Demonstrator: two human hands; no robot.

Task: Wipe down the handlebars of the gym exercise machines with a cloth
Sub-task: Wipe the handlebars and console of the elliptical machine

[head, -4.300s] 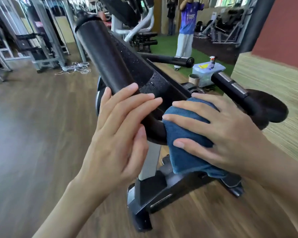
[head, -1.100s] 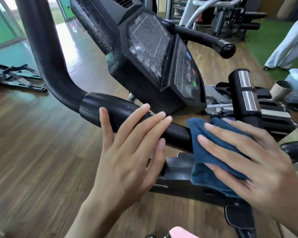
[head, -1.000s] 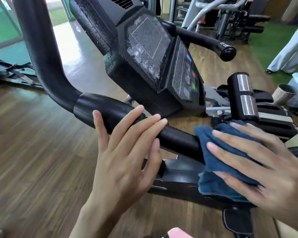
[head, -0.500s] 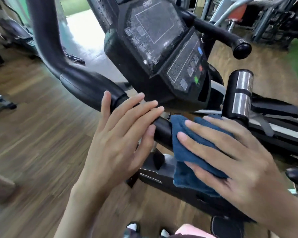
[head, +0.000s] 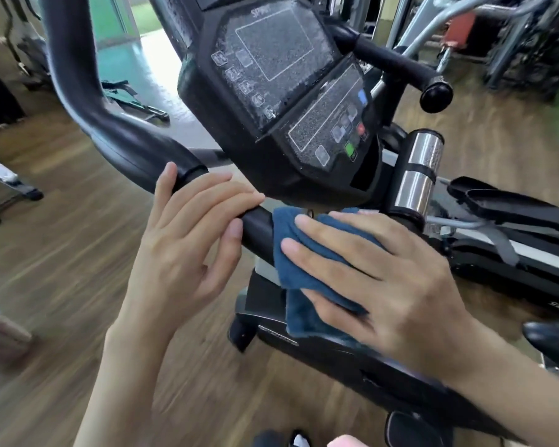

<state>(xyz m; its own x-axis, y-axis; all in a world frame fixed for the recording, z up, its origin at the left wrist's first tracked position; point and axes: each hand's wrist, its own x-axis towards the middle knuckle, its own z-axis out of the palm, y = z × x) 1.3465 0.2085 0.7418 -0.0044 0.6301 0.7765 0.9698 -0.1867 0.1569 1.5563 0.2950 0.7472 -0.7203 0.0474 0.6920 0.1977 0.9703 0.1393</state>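
Wooden floor point(head: 62, 269) open leftward; right hand point(head: 384, 285) presses cloth point(head: 291, 262) on handlebar point(head: 126, 146).

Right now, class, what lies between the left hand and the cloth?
Only a bare stretch of black handlebar separates left hand and cloth, in the head view.

Single head-worn wide-angle view, facing forward and down, close above handlebar point(head: 126, 146), console point(head: 271, 59) just beyond.

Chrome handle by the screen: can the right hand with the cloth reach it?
Probably yes. The right hand presses the blue cloth on the black bar right beside the chrome handle, with nothing visible between them.
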